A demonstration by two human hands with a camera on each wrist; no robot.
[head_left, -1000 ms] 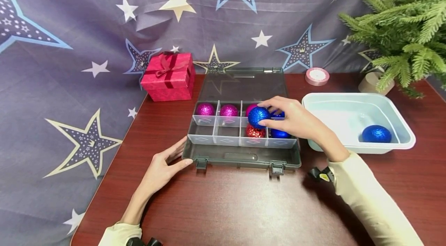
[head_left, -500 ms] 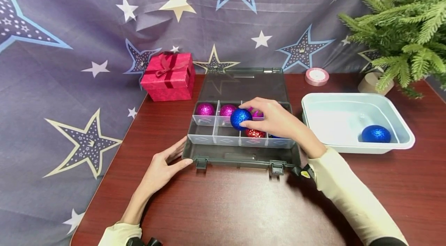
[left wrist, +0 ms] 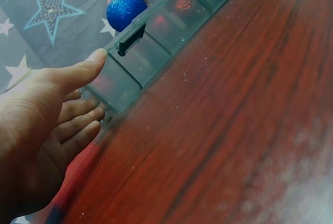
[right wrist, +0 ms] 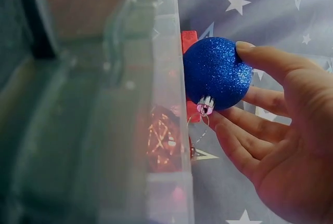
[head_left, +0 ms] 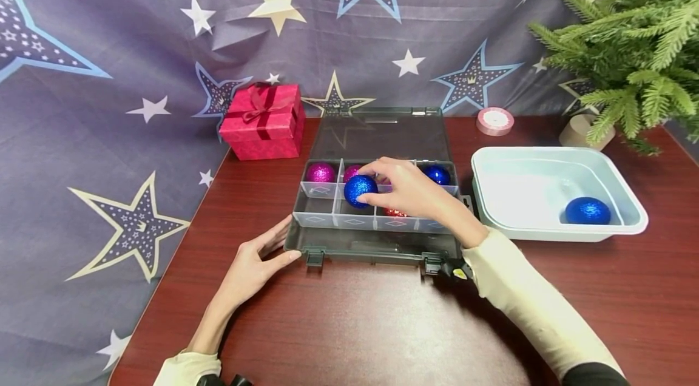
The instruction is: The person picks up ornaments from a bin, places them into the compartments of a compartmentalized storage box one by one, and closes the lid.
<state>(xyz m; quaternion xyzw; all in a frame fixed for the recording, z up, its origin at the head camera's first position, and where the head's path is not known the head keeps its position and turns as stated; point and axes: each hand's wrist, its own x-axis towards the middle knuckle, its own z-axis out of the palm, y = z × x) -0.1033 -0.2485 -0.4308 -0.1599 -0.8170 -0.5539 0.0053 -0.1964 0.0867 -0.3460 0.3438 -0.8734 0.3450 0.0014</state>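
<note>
My right hand (head_left: 409,189) pinches a blue glitter Christmas ball (head_left: 359,192) between thumb and fingers. It holds the ball over the front row of a dark see-through compartment case (head_left: 355,241), at the second compartment from the left; its silver cap and string loop show in the right wrist view. Back-row compartments hold magenta balls (head_left: 320,172) and a shiny blue ball (head_left: 438,175). A red ball (head_left: 394,212) sits in the front row, partly covered by my hand. My left hand (head_left: 251,270) rests against the case's front left corner, fingers extended, thumb on the front edge (left wrist: 96,55).
A pale blue tub (head_left: 519,216) with another blue ball (head_left: 588,211) stands right of the case. Behind are a red gift box (head_left: 264,125), a ribbon roll (head_left: 494,121) and a small artificial tree (head_left: 644,52). The case's lid (head_left: 382,134) lies back.
My right hand has carried the blue ball leftward, from the third column of compartments to the second, uncovering the back-right blue ball. My left hand stays at the case's corner.
</note>
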